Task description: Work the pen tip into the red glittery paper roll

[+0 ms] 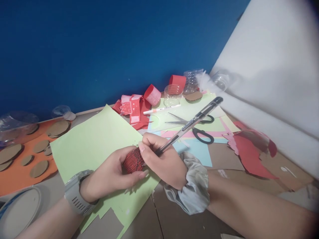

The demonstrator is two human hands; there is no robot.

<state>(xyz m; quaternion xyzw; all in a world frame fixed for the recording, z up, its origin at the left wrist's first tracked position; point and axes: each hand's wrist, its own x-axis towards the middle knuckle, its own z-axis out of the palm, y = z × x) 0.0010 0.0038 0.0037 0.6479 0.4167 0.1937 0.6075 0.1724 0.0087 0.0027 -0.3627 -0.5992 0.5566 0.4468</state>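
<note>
My left hand point(119, 169), with a grey watch on its wrist, is closed around a small red piece with a dark crosshatched pattern point(133, 161). A clear-barrelled black pen point(191, 122) is pinched in my right hand point(164, 159), which wears a light grey scrunchie at the wrist. The fingers of the right hand hide the pen's tip, close against the red piece. Both hands are over a sheet of light green paper point(97, 136) that has a cut-out corner at its near edge.
Behind my right hand lie black-handled scissors point(203, 134) and a white marker point(161, 109). Red paper pieces point(136, 109) and clear plastic cups point(173, 94) stand near the blue wall. Several cardboard discs point(40, 168) rest on orange paper at left. Red paper scraps point(251, 154) lie at right.
</note>
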